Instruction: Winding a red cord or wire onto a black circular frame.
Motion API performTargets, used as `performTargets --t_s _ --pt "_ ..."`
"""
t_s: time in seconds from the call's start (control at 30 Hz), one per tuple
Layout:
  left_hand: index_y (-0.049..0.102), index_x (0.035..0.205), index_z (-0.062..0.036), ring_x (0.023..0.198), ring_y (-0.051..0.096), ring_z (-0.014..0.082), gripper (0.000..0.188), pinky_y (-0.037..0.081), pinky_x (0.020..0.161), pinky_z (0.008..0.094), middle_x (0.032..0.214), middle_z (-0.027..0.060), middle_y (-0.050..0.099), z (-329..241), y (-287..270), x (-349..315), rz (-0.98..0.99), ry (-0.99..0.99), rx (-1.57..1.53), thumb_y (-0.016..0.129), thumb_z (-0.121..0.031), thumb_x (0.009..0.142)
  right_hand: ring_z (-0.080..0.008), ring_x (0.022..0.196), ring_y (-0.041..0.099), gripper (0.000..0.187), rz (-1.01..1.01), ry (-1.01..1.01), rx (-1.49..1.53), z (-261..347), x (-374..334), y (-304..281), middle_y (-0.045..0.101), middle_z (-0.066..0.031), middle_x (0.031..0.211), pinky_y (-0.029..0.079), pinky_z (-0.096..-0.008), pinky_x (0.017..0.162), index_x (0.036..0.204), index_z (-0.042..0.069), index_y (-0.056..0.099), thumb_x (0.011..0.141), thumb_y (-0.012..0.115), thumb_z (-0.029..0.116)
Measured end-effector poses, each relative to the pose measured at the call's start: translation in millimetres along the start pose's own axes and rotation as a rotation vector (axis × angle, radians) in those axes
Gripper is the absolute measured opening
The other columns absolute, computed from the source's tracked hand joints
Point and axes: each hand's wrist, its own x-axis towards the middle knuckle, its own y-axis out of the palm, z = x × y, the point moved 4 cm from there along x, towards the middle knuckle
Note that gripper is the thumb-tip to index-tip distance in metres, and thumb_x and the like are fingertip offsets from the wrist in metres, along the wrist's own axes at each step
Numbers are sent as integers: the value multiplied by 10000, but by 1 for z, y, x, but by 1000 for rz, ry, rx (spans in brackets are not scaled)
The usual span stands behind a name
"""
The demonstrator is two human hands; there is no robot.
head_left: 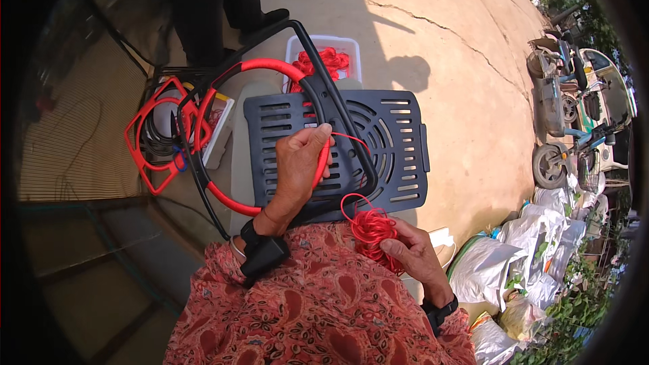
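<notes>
My left hand (301,165) is closed around a ring-shaped tube (265,64) with red and black sections, which lies against a black tubular frame (331,74). A thin red strand runs from near the left fingers along the frame. My right hand (414,250) holds a loose bundle of red cord (372,231) near my lap, thumb across its side. A loop of the cord rises from the bundle toward the frame. Beneath the ring and frame is a dark slotted plastic panel (394,142). The fingertips of my right hand are partly hidden by the bundle.
Ahead stands a white tub (357,61) with more red cord. On the left lie more red and black frames (157,159) by a white box (220,138). A person in dark trousers (196,7) stands beyond. White sacks (497,263) and parked two-wheelers (551,162) line the right.
</notes>
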Motion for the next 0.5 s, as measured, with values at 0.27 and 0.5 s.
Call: performTargets --t_s 0.27,0.5 --pt "532 657 27 525 325 104 352 312 474 303 540 39 423 -21 3 -16 -154 522 375 658 -176 915 -158 836 633 312 -255 -215 -53 69 48 0 644 -51 967 501 -263 770 1072 11 616 817 762 118" --pt "502 648 23 500 362 189 339 322 472 346 558 105 414 -29 10 -18 -222 681 520 653 -142 902 -309 742 600 204 -306 -461 -1071 80 86 10 540 -109 790 464 -389 616 891 42 607 746 730 114"
